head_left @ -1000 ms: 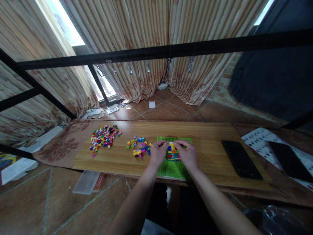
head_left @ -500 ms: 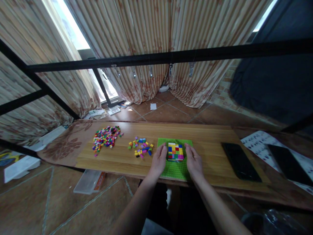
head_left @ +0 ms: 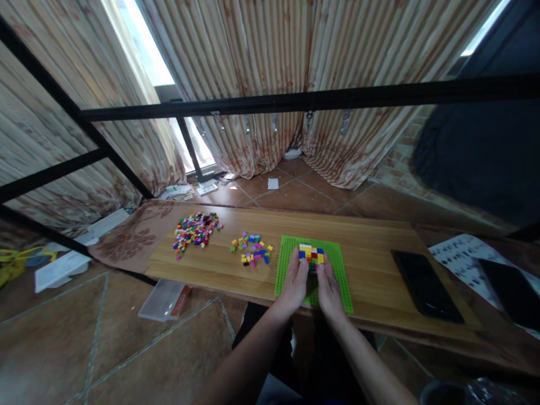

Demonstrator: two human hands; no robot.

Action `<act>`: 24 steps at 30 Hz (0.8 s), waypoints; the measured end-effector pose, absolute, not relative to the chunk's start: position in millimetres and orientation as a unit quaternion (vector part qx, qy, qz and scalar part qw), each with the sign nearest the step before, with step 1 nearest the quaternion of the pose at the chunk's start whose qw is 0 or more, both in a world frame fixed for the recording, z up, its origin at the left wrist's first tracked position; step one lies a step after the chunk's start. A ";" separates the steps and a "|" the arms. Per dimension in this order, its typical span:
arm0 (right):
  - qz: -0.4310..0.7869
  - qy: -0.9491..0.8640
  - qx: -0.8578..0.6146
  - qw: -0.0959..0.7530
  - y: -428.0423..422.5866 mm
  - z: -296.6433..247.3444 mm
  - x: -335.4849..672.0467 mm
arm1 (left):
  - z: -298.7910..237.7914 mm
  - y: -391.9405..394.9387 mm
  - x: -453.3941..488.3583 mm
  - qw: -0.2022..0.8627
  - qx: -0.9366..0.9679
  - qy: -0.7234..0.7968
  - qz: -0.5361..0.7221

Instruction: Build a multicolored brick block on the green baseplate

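A block of multicoloured toy bricks (head_left: 311, 253) stands on the green studded baseplate (head_left: 340, 275), its near side partly hidden by my thumbs. My left hand (head_left: 295, 279) presses against the block's left side, thumb toward the front. On the opposite side my right hand (head_left: 330, 284) grips it in the same way, so the block is held between both hands. Left of the baseplate lies a small spread of loose bricks (head_left: 253, 250). Farther left is a denser heap of tiny bricks (head_left: 196, 230) in many colours.
Everything rests on a low wooden board (head_left: 236, 284). A black phone-like slab (head_left: 427, 287) lies at its right, beside a printed sheet (head_left: 453, 253) and another dark slab (head_left: 510, 289). A clear plastic box (head_left: 158, 301) sits on the floor. A black rail (head_left: 270, 104) crosses behind.
Both hands have closed in from beside the brick block and now hold its sides. The whole view has shifted slightly, with things appearing farther right.
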State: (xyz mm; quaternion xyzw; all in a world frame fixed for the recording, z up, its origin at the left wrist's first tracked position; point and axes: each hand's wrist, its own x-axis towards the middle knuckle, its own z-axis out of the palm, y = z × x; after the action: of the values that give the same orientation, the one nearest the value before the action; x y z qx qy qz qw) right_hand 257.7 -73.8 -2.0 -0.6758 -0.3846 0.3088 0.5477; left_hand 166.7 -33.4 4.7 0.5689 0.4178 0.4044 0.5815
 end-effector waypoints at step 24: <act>0.236 -0.368 -0.709 0.554 -74.5 -7.9 253.5 | 7.5 -44.5 64.1 0.310 0.637 0.582 0.400</act>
State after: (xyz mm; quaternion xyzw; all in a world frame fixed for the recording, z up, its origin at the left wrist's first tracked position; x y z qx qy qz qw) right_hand 253.5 -74.5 -7.9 -0.7089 -0.3682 0.2355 0.5535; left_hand 64.1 -44.5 7.5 0.6367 0.5816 0.3999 0.3104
